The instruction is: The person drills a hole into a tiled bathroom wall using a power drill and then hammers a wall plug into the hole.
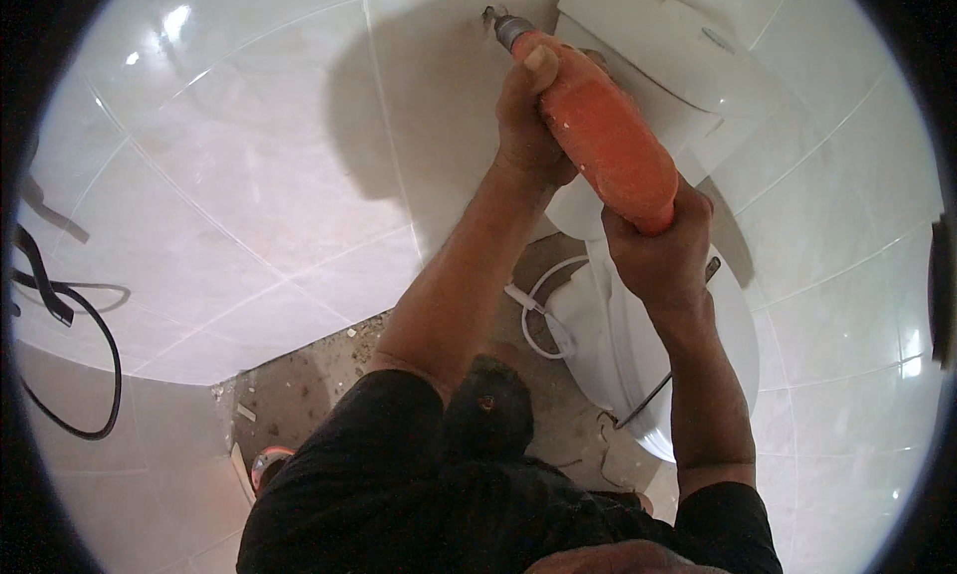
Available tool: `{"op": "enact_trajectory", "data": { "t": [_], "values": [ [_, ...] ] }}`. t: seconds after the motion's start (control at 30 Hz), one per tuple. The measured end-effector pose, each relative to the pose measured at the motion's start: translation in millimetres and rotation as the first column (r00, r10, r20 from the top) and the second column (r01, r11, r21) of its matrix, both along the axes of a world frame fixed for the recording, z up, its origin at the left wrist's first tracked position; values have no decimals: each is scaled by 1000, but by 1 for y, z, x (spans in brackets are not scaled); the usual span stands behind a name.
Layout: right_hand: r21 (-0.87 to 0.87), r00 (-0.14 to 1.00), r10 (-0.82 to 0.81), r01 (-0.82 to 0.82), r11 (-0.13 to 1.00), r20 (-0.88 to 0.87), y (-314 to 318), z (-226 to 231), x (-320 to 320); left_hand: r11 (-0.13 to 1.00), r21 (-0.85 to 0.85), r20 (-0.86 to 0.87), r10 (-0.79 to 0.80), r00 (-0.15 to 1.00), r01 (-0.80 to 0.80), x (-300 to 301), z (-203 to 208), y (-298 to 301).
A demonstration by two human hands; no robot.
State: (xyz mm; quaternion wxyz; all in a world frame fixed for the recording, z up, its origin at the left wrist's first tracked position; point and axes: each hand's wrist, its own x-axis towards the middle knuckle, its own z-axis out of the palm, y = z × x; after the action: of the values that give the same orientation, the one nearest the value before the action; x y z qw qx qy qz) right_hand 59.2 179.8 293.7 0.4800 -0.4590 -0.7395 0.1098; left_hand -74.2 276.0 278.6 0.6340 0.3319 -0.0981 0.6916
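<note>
An orange-red power drill [608, 131] is held up in front of me, its grey chuck [512, 30] toward the tiled wall [269, 136]. The tip reaches a dark spot on the wall; whether it has gone in I cannot tell. My left hand [528, 116] wraps round the front of the drill just behind the chuck, thumb on top. Round the rear handle my right hand [663, 240] is closed; the trigger is hidden. Behind the drill stands a white toilet, its cistern [653, 41] against the wall and its bowl [728, 345] below my right forearm.
A thin dark metal rod [643, 403] slants over the toilet bowl. Beside the bowl loops a white hose [528, 320]. Black cable [117, 375] hangs at the far left. Debris lies on the rough floor [299, 385]. A dark object [940, 290] sits at the right wall.
</note>
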Motion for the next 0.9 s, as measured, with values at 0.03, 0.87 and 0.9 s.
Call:
{"op": "enact_trajectory", "data": {
  "t": [0.03,0.87,0.9],
  "values": [
    [2,1000,3,-3,1000,-3,-1,0,-1,1000,16,-2,-23,1000,23,-2,-1,-1],
    [10,1000,4,-4,1000,19,-8,12,5,997,-69,-34,44,998,-46,3,6,-8],
    [3,1000,2,-3,1000,17,-8,12,6,997,-63,-31,38,999,-40,5,8,-8]
  ]
}}
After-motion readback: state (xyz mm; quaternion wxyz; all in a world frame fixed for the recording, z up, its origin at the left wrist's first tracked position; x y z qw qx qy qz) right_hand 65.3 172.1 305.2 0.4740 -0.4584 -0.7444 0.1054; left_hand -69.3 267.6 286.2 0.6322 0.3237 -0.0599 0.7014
